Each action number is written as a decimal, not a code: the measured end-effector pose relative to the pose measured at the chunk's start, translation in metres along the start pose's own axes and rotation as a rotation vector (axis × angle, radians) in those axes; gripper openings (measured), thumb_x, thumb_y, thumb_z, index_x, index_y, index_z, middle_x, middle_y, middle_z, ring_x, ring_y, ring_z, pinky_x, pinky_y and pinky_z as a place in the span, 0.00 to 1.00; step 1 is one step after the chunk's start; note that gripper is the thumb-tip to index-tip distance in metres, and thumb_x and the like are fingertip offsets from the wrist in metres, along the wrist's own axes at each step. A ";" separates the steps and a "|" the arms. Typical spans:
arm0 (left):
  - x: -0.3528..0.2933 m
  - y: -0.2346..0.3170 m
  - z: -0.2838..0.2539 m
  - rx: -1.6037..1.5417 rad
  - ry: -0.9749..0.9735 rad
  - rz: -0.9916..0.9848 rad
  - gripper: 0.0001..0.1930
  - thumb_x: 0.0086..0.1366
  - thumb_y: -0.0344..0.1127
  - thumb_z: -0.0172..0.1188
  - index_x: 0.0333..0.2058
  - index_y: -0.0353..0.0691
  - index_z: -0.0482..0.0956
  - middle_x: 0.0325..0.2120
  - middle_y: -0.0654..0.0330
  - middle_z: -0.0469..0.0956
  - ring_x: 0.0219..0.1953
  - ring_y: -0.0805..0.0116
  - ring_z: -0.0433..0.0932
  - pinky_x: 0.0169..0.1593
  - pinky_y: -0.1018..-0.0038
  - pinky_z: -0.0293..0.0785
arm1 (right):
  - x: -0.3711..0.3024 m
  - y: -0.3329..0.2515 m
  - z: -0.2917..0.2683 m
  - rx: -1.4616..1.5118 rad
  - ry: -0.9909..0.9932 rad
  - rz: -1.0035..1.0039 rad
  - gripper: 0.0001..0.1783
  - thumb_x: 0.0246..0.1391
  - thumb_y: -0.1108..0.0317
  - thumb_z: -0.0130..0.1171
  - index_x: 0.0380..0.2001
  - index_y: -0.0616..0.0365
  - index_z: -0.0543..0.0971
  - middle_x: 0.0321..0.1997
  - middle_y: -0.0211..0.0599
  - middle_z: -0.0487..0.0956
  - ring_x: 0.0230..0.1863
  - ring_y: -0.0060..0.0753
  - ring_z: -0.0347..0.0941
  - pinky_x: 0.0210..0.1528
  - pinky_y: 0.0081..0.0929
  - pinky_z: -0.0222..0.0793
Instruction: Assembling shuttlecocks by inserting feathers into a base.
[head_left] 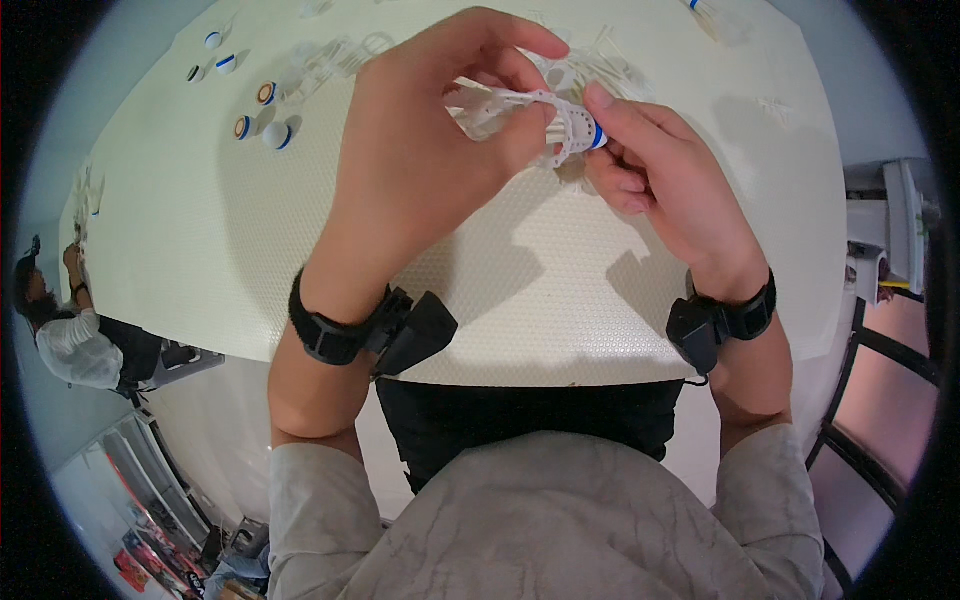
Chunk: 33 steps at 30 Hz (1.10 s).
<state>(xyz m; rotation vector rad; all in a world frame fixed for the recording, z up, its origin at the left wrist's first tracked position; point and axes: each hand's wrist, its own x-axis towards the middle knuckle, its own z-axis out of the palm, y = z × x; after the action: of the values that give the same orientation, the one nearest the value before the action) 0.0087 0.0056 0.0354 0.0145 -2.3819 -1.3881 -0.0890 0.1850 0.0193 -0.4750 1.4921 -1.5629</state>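
A white shuttlecock point(577, 130) with a perforated collar and a blue-banded rounded base lies sideways between my hands, above the far middle of the table. My left hand point(420, 140) grips its skirt end, thumb and fingers curled about the thin white ribs. At the other end, the thumb and fingers of my right hand point(665, 165) close on the base. My left fingers partly hide the skirt. Loose white sticks point(612, 68) lie on the table just beyond my hands.
Shuttlecock bases, one a white blue-banded base point(277, 135), lie at the far left of the pale textured table point(500, 335). Clear plastic skirts point(330, 65) lie beside them. Another blue-ended shuttlecock point(703, 10) is at the far edge. A person point(75, 335) works at the table's left end.
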 end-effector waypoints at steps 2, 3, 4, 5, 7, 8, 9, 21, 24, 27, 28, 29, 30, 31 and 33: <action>0.000 0.001 0.000 -0.013 0.013 -0.005 0.19 0.55 0.22 0.65 0.47 0.35 0.79 0.36 0.64 0.80 0.40 0.76 0.79 0.48 0.78 0.75 | -0.001 -0.003 0.002 -0.003 -0.005 0.002 0.25 0.67 0.47 0.51 0.23 0.54 0.71 0.17 0.17 0.60 0.18 0.11 0.49 0.20 0.16 0.41; 0.001 0.001 -0.003 -0.085 -0.008 -0.020 0.17 0.57 0.22 0.63 0.46 0.37 0.77 0.35 0.63 0.80 0.40 0.76 0.78 0.47 0.78 0.74 | -0.001 -0.002 0.002 -0.002 -0.003 0.003 0.25 0.67 0.47 0.51 0.23 0.54 0.71 0.17 0.17 0.60 0.18 0.11 0.49 0.20 0.16 0.41; 0.001 0.001 -0.005 -0.156 -0.028 -0.035 0.15 0.59 0.23 0.62 0.45 0.38 0.76 0.35 0.62 0.80 0.40 0.77 0.78 0.46 0.77 0.73 | 0.000 0.000 0.002 0.001 0.009 0.002 0.25 0.67 0.47 0.51 0.22 0.53 0.71 0.17 0.17 0.60 0.18 0.11 0.49 0.20 0.16 0.41; 0.001 0.001 -0.004 -0.155 -0.029 -0.035 0.15 0.59 0.23 0.62 0.45 0.38 0.76 0.35 0.62 0.80 0.40 0.77 0.78 0.46 0.77 0.73 | 0.000 0.000 0.002 0.003 0.021 0.002 0.25 0.67 0.47 0.51 0.22 0.53 0.71 0.17 0.17 0.60 0.18 0.11 0.49 0.20 0.16 0.41; 0.000 -0.001 -0.004 -0.210 -0.019 -0.067 0.19 0.56 0.21 0.62 0.48 0.37 0.76 0.33 0.64 0.80 0.39 0.77 0.79 0.46 0.78 0.73 | 0.000 0.000 0.000 -0.010 0.001 -0.008 0.25 0.67 0.47 0.51 0.22 0.52 0.70 0.17 0.17 0.59 0.18 0.11 0.50 0.20 0.16 0.41; 0.001 0.000 -0.004 -0.210 -0.020 -0.068 0.19 0.56 0.21 0.62 0.48 0.37 0.76 0.33 0.64 0.80 0.39 0.77 0.79 0.46 0.78 0.73 | 0.000 0.000 -0.001 -0.025 -0.019 -0.017 0.25 0.67 0.47 0.51 0.21 0.52 0.70 0.16 0.17 0.59 0.18 0.11 0.50 0.20 0.16 0.42; 0.002 0.002 -0.005 -0.230 -0.016 -0.085 0.19 0.56 0.21 0.63 0.47 0.37 0.76 0.32 0.64 0.81 0.39 0.77 0.79 0.46 0.78 0.73 | 0.001 0.000 -0.001 -0.024 -0.019 -0.017 0.25 0.67 0.47 0.51 0.21 0.52 0.70 0.16 0.17 0.59 0.18 0.11 0.50 0.20 0.16 0.42; 0.002 0.006 0.001 -0.182 0.016 -0.123 0.20 0.54 0.20 0.64 0.47 0.36 0.76 0.29 0.63 0.81 0.35 0.78 0.78 0.41 0.81 0.72 | 0.001 0.001 -0.002 0.039 0.000 0.016 0.24 0.66 0.48 0.53 0.20 0.51 0.68 0.16 0.16 0.58 0.17 0.11 0.48 0.19 0.17 0.39; 0.000 -0.001 -0.002 -0.262 -0.020 -0.158 0.19 0.54 0.20 0.64 0.46 0.36 0.76 0.29 0.63 0.80 0.34 0.78 0.78 0.40 0.82 0.72 | 0.002 0.003 -0.002 0.040 -0.028 0.044 0.24 0.69 0.49 0.48 0.21 0.51 0.68 0.15 0.17 0.56 0.17 0.12 0.46 0.19 0.17 0.41; 0.001 -0.006 -0.001 -0.295 -0.065 -0.156 0.18 0.54 0.20 0.64 0.45 0.36 0.76 0.28 0.64 0.80 0.33 0.79 0.77 0.40 0.82 0.71 | 0.002 0.004 -0.001 0.033 -0.030 0.027 0.25 0.66 0.48 0.53 0.19 0.50 0.68 0.15 0.16 0.57 0.17 0.11 0.47 0.19 0.17 0.39; 0.004 -0.003 -0.001 -0.322 -0.082 -0.118 0.18 0.54 0.20 0.63 0.45 0.36 0.76 0.28 0.64 0.79 0.33 0.79 0.77 0.40 0.82 0.71 | 0.002 0.003 -0.002 0.005 -0.016 0.023 0.25 0.66 0.48 0.53 0.19 0.50 0.68 0.15 0.16 0.58 0.17 0.11 0.47 0.19 0.17 0.39; 0.005 0.003 0.000 -0.324 -0.083 -0.120 0.18 0.54 0.20 0.63 0.45 0.36 0.76 0.28 0.64 0.79 0.33 0.79 0.77 0.40 0.82 0.71 | 0.002 0.003 -0.002 -0.023 -0.003 0.019 0.25 0.66 0.47 0.54 0.19 0.50 0.68 0.15 0.16 0.58 0.17 0.11 0.47 0.19 0.17 0.39; 0.005 0.013 0.003 -0.100 -0.020 -0.054 0.18 0.54 0.21 0.63 0.45 0.36 0.76 0.29 0.65 0.79 0.33 0.79 0.76 0.40 0.81 0.71 | 0.002 0.003 -0.002 -0.023 -0.002 0.021 0.25 0.66 0.47 0.54 0.19 0.50 0.68 0.15 0.16 0.58 0.17 0.11 0.47 0.19 0.17 0.39; 0.006 0.020 0.004 0.127 0.045 0.013 0.17 0.54 0.21 0.63 0.45 0.36 0.76 0.29 0.65 0.79 0.33 0.79 0.76 0.40 0.81 0.71 | 0.002 0.003 0.000 -0.011 0.000 0.020 0.25 0.66 0.47 0.54 0.19 0.50 0.68 0.15 0.16 0.59 0.17 0.11 0.47 0.19 0.17 0.39; 0.004 -0.002 0.001 -0.113 -0.013 -0.037 0.18 0.54 0.22 0.64 0.45 0.36 0.76 0.29 0.65 0.79 0.34 0.78 0.76 0.41 0.80 0.70 | 0.002 0.002 0.000 0.000 0.000 0.018 0.25 0.66 0.47 0.54 0.19 0.50 0.68 0.15 0.16 0.59 0.17 0.11 0.47 0.19 0.17 0.40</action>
<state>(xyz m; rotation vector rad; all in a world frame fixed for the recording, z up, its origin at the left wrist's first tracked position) 0.0047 0.0046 0.0346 0.0187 -2.3207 -1.5425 -0.0896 0.1839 0.0172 -0.4608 1.4925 -1.5483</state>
